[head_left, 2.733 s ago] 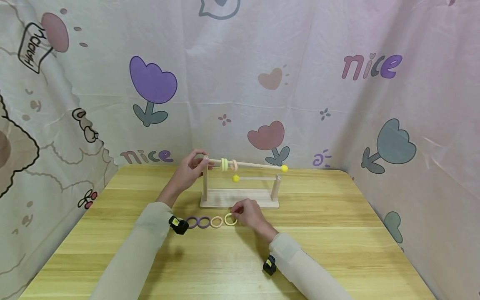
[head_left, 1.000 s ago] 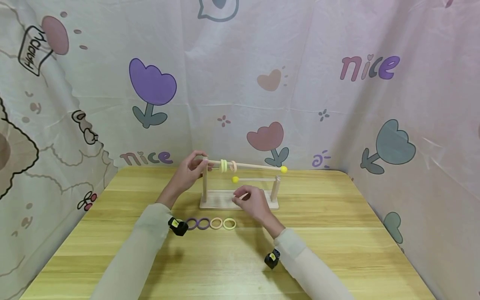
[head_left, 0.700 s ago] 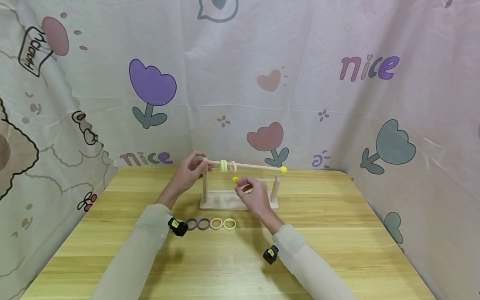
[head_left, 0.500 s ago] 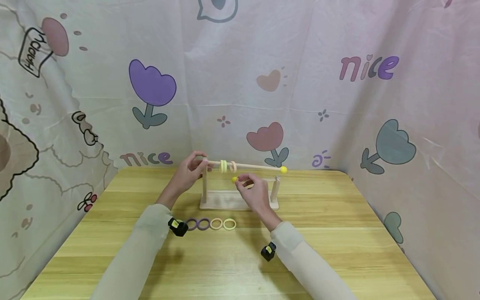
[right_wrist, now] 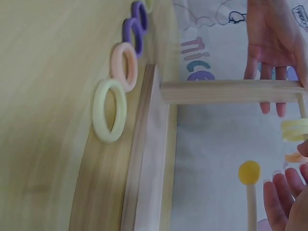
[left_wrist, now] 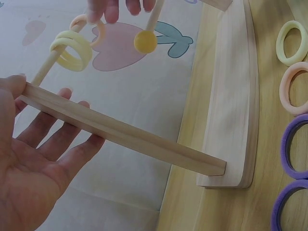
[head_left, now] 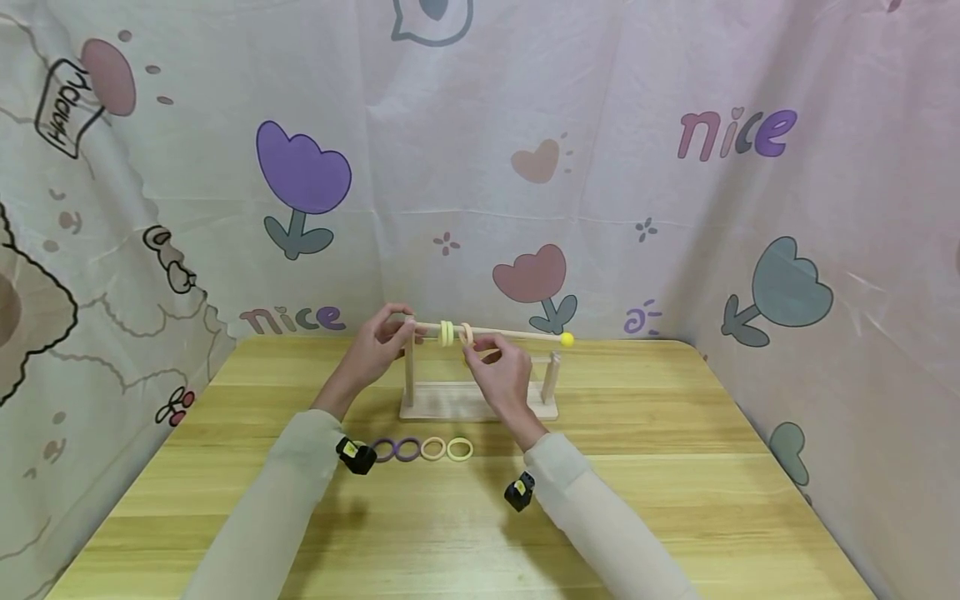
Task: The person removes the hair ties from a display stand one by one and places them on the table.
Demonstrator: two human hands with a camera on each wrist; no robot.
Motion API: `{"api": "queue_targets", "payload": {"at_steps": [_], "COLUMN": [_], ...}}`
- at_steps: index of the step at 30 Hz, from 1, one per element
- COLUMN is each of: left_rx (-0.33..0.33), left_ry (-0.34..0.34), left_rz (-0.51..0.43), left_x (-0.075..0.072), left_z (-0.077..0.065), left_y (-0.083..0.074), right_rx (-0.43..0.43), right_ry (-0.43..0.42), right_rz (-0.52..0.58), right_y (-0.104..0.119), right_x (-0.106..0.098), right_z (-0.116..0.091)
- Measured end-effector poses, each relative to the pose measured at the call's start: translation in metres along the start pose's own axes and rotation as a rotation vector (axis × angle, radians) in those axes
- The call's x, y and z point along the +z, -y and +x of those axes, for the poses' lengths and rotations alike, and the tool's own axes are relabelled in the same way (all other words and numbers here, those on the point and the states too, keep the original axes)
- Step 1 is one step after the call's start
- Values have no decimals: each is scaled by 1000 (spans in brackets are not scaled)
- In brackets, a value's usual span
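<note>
My left hand (head_left: pixel 378 342) grips the top of the left post (left_wrist: pixel 120 127) of a wooden rack, thumb in front and fingers behind. From that post runs an upper rod (head_left: pixel 517 334), ending in a yellow ball (head_left: pixel 567 340). Two pale yellow hair ties (left_wrist: pixel 72 50) hang on it near the post, and a peach hair tie (head_left: pixel 467 333) hangs just right of them. At the peach tie, my right hand (head_left: pixel 506 375) pinches with thumb and fingertips, which partly cover it. The lower rod's yellow ball (right_wrist: pixel 249 172) sits close below, mostly hidden by this hand in the head view.
The rack's base (head_left: pixel 442 402) stands on the wooden table. In front of it lies a row of hair ties: pale yellow (right_wrist: pixel 99 111), peach (right_wrist: pixel 116 67), purple (left_wrist: pixel 285 149), and one partly hidden behind the left wrist camera (head_left: pixel 356 455). A printed curtain (head_left: pixel 420 167) hangs behind.
My right hand has left the pale yellow hair tie on the table and risen past the lower rod's ball to the peach tie on the upper rod. The left hand stays on the post.
</note>
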State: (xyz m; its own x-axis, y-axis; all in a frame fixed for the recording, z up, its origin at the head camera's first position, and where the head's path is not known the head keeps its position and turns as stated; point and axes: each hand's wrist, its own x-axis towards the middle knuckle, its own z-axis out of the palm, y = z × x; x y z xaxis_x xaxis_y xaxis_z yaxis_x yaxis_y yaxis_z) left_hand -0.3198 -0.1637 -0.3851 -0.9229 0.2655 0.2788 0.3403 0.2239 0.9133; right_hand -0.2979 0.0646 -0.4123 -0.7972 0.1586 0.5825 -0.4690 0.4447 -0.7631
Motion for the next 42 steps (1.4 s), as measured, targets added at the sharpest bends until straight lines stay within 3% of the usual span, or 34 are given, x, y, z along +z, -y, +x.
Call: {"api": "queue_targets", "payload": {"at_steps": [12,24,42], "left_rx": [-6,-11,-1], "left_ry": [0,-1,-3], "left_rz": [-10,20,13], "left_x": [0,0,0], "left_z": [0,0,-2], "left_y": [-2,-2,-4], "right_rx": [-66,-42,-26], "right_ry": [-111,-168,-193], "right_rz": [-101,40,72], "right_y": [-1,-10,-24], "right_x": [1,-9,-32], "right_z": [2,1,4]}}
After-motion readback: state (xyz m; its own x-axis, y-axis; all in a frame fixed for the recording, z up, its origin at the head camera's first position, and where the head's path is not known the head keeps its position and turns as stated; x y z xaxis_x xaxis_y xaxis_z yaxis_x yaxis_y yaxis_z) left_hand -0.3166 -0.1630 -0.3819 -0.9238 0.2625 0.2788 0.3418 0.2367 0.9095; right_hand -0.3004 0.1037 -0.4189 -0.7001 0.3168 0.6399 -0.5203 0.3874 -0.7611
